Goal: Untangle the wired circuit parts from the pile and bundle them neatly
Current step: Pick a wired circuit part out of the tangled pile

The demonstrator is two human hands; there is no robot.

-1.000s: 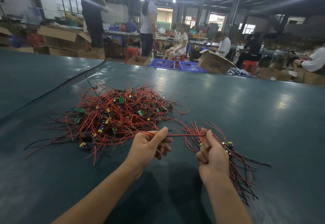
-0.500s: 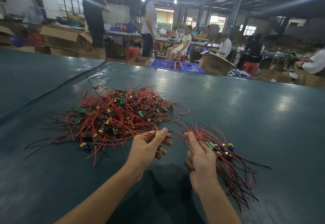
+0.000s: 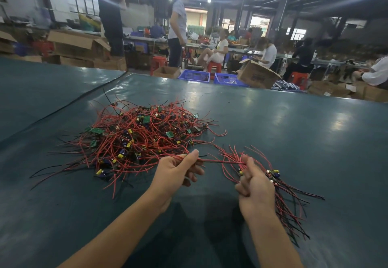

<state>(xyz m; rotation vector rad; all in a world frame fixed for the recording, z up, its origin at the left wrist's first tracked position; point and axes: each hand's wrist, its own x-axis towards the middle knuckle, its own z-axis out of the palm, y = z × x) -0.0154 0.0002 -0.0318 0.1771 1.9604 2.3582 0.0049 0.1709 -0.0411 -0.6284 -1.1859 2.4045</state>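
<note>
Wire (image 3: pixel 220 161) — left hand (image 3: pixel 176 173) to right hand (image 3: pixel 257 188)

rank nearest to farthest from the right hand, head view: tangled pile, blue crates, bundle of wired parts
1. bundle of wired parts: gripped in the right hand.
2. tangled pile: on the table, to its left.
3. blue crates: past the table's far edge.

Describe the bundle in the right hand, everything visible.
The bundle is a sheaf of thin red and black insulated wires, with small circuit boards carrying yellow-topped components clustered at its middle. The right hand grips it there. Long ends fan out toward the lower right over the dark green table; shorter red ends splay up-left. One wire runs nearly straight to the pinch of the left hand.
</note>
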